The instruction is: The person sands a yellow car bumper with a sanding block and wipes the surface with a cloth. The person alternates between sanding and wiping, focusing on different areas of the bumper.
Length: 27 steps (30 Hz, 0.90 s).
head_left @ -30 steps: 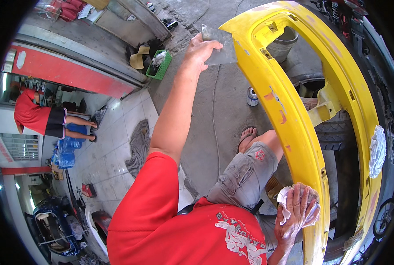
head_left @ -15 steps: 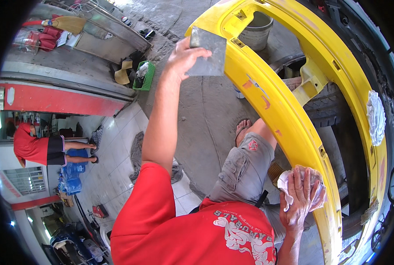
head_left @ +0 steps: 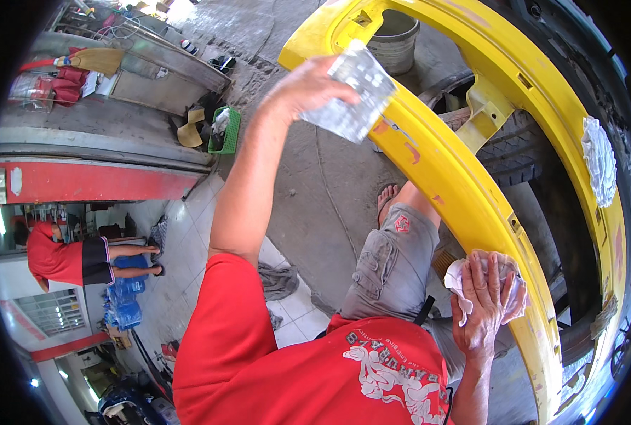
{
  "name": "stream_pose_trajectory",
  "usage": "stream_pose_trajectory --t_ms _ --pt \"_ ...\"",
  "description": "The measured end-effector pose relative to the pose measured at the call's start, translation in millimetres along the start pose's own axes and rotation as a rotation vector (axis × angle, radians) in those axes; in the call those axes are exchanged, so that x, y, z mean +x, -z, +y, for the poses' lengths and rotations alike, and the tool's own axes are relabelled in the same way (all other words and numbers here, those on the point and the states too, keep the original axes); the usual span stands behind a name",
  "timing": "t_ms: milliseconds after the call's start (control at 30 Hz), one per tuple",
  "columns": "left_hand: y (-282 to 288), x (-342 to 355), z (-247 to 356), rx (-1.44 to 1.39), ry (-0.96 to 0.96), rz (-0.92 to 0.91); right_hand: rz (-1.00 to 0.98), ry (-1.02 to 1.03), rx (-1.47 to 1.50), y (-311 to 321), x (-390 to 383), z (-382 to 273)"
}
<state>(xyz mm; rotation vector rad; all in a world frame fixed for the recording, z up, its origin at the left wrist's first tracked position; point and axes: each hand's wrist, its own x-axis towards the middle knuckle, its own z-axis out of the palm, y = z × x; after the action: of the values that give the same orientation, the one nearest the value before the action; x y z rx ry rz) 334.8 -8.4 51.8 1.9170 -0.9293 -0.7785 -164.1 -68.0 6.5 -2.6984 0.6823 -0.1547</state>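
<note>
A yellow car bumper (head_left: 443, 166) with worn reddish and grey patches curves from the top down the right side. My left hand (head_left: 308, 88), arm stretched out, pinches a grey sheet of sandpaper (head_left: 351, 95) between thumb and fingers. The sheet is tilted and shiny, and it overlaps the bumper's outer edge in view; I cannot tell whether they touch. Lower down, my right hand (head_left: 482, 304) presses a crumpled pale pink cloth (head_left: 515, 287) against the bumper's outer face, fingers spread over it. Another crumpled white cloth (head_left: 600, 161) lies on the bumper's far side.
Behind the bumper stand a grey bucket (head_left: 394, 46) and a tyre (head_left: 506, 159). A green basket (head_left: 225, 132) sits by the wall at left, near a broom (head_left: 97, 61). A person in red (head_left: 57, 256) bends over farther left. A grey rag (head_left: 278, 281) lies on the tiles.
My left hand has turned the sandpaper so that it tilts and catches the light, shifting it along the bumper's edge. The right hand stays on its cloth. The whole view has shifted slightly.
</note>
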Motion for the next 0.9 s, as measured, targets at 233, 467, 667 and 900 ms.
stream_pose_trajectory --t_ms 233,467,667,900 --pt "-5 -2 17 0.132 -0.007 -0.039 0.010 -0.006 -0.003 2 1 -3" --pt "-89 -27 34 0.147 -0.218 -0.305 0.005 -0.017 0.027 -1 -4 4" --pt "-49 -46 31 -0.063 -0.208 -0.148 0.236 -0.097 -0.073 10 -36 14" --pt "-3 -109 -24 -0.180 -0.127 0.226 0.404 -0.322 -0.275 -54 7 -15"
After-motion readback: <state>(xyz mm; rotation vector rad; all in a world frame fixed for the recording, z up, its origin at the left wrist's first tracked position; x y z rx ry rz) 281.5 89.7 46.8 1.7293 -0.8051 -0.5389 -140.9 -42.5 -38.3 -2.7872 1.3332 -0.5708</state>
